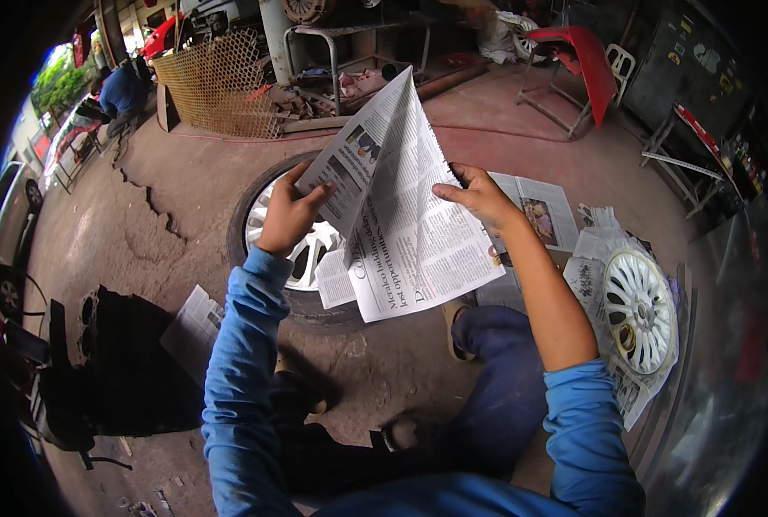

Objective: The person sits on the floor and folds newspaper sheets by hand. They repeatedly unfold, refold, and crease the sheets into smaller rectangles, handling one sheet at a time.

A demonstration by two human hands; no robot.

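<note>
Between my two hands is a newspaper sheet [418,198], creased down its length with a peak at the top. My left hand [292,211] grips its left edge, thumb on the front. On the right edge, my right hand [479,196] pinches the paper the same way. Behind and below the sheet lies a tire [250,185] on the floor, with a white spoked wheel rim [311,258] inside it. The paper hides much of the wheel. A small torn piece of newspaper [337,280] lies over the rim near the sheet's lower left corner.
More newspaper [543,207] is spread on the floor at right, and a white wheel cover [638,310] rests on some. A black car part [134,362] lies at left. Farther back are a metal mesh [216,82], a red panel on a stand [582,65] and a crouching person [124,90].
</note>
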